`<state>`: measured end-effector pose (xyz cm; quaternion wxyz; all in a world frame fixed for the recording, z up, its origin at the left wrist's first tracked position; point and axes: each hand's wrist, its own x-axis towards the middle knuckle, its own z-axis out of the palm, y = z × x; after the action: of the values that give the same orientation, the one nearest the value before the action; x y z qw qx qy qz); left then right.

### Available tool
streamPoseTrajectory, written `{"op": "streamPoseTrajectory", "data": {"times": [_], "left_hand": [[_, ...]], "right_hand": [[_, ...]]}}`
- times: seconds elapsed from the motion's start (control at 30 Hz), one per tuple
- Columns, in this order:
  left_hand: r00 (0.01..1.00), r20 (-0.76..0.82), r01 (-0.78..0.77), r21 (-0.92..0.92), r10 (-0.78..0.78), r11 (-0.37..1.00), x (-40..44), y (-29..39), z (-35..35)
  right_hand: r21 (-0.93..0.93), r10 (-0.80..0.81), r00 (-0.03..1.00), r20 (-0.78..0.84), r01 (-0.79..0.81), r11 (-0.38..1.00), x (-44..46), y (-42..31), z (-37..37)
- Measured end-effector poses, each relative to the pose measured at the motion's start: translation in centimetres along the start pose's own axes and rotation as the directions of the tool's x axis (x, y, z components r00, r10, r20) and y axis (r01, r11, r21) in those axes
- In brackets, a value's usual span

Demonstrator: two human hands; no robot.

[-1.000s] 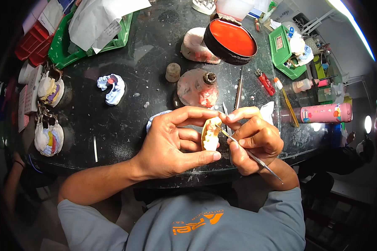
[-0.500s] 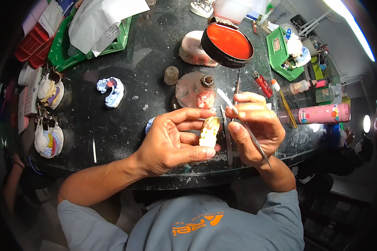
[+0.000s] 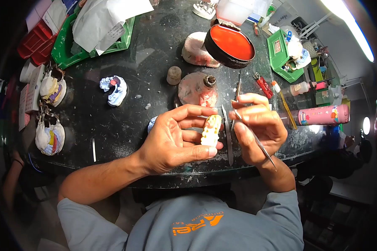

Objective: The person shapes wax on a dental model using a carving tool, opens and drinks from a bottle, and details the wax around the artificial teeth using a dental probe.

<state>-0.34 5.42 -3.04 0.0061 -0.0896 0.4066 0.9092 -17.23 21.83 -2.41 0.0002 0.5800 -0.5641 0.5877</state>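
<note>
My left hand (image 3: 165, 140) pinches a small cream-yellow dental model (image 3: 210, 133) between thumb and fingers, its row of teeth facing up. Just to the right, my right hand (image 3: 262, 125) grips a thin metal dental carver (image 3: 260, 145) like a pen. The carver's pointed back end sticks out toward my wrist; its other end is near the fingertips, apart from the model. Between both hands a flat metal knife (image 3: 228, 142) lies on the dark table. Behind my hands stands a round glass spirit lamp (image 3: 190, 90).
A round tin of red wax (image 3: 230, 43) sits tilted beyond the lamp, beside a plaster block (image 3: 193, 49). A blue-white dental cast (image 3: 116, 94) and mounted casts (image 3: 49, 136) are at left. A red lighter (image 3: 264, 85), a yellow-handled brush (image 3: 285, 104) and a pink bottle (image 3: 324, 114) lie at right.
The carver has turned in my right hand, and the pale blade that pointed up toward the lamp no longer shows. The model has tilted slightly in my left hand. The view has shifted a little.
</note>
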Motion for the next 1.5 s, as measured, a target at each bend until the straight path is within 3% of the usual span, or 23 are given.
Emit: {"op": "streamPoseTrajectory", "data": {"times": [0.17, 0.83, 1.5], "left_hand": [[0.999, -0.028, -0.016, 0.018, 0.016, 1.0, 0.0, -0.1, 0.0], [0.997, -0.039, -0.058, 0.083, 0.062, 0.995, 0.1, -0.3, 0.1], [0.996, -0.079, -0.018, 0.103, 0.027, 0.995, 0.0, -0.3, 0.2]], "right_hand": [[-0.041, -0.051, 0.995, 0.089, 0.054, 0.998, 0.1, -1.1, 0.2], [-0.043, -0.071, 0.985, 0.155, 0.079, 0.996, -0.8, -1.4, 0.9], [-0.084, -0.067, 0.997, 0.029, 0.069, 0.994, 0.8, -0.1, 0.4]]}}
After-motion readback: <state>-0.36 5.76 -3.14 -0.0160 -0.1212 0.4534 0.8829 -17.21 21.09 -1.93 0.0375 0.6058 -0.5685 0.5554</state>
